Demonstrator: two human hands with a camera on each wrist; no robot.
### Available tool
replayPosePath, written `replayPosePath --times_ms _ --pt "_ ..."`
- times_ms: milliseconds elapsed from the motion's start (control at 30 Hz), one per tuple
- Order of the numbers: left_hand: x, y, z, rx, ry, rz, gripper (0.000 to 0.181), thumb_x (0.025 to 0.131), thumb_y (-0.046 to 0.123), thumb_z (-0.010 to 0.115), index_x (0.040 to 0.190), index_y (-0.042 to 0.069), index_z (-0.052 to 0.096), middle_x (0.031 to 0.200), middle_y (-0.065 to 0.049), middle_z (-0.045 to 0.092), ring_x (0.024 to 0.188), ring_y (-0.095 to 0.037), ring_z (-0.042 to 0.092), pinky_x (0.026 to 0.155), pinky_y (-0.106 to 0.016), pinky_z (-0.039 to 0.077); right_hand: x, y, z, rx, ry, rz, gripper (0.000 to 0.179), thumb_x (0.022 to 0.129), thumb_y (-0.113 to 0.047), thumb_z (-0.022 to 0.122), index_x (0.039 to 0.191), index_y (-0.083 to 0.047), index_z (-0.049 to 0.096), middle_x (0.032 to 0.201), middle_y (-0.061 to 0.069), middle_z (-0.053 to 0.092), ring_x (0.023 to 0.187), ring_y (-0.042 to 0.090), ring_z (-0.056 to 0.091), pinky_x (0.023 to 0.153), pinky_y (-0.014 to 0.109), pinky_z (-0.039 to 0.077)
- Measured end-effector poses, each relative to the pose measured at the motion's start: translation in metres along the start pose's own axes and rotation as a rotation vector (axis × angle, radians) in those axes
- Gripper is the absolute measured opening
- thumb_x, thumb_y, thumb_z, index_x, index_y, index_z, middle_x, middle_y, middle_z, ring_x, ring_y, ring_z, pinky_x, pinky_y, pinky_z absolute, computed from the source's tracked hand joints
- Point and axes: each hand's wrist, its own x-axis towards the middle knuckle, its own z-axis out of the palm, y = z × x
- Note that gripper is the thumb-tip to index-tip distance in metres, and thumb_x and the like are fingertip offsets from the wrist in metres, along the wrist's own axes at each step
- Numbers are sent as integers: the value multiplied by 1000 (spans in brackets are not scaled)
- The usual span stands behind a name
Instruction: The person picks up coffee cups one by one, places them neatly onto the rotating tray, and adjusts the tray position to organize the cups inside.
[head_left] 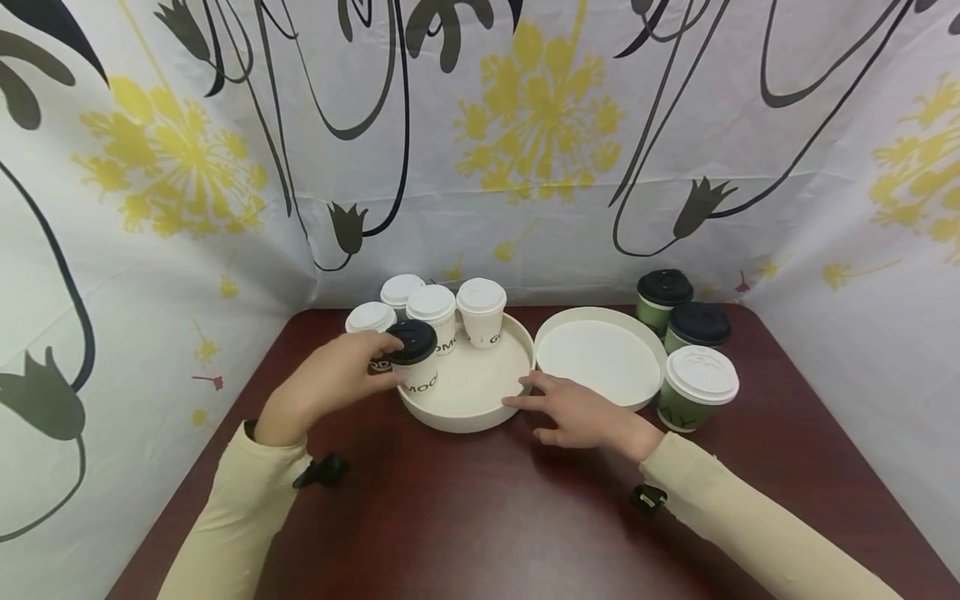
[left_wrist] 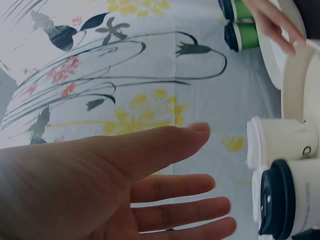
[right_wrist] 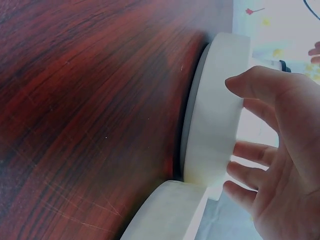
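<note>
My left hand [head_left: 337, 379] reaches to a white paper cup [head_left: 420, 377] with a black lid [head_left: 412, 340], at the near left of a round cream tray [head_left: 465, 421]. In the head view its fingertips overlap the lid and the cup's side. The left wrist view has the thumb and fingers [left_wrist: 182, 219] extended and spread, short of the black lid [left_wrist: 277, 200]. My right hand [head_left: 577, 412] is at the tray's right rim, fingertips over the edge and thumb outside. The right wrist view shows these loosely spread fingers [right_wrist: 252, 152] beside the tray wall [right_wrist: 217, 110].
Several white-lidded cups [head_left: 482, 312] are grouped at the tray's back left. A second round tray [head_left: 600, 354] sits beside it. Along its right stand green cups, two with black lids [head_left: 697, 323] and one with a white lid [head_left: 702, 375]. Patterned fabric [head_left: 420, 208] surrounds the dark table [head_left: 480, 517].
</note>
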Motion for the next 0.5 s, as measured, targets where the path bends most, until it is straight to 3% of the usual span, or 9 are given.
replayPosePath --times_ms 267,500 --pt "14 -17 -14 45 40 -83 48 89 26 72 130 5 61 131 -17 64 121 -37 60 100 -53 49 0 -1 -1 -7 -7 0 59 87 -25 70 143 -28 53 142 20 51 125 34 57 104 48 49" --pt "35 -43 -19 63 72 -115 48 88 23 72 130 3 60 132 -21 61 123 -40 57 103 -55 46 0 -3 -2 -6 -10 1 59 87 -25 70 143 -27 53 142 20 51 125 34 57 104 48 50"
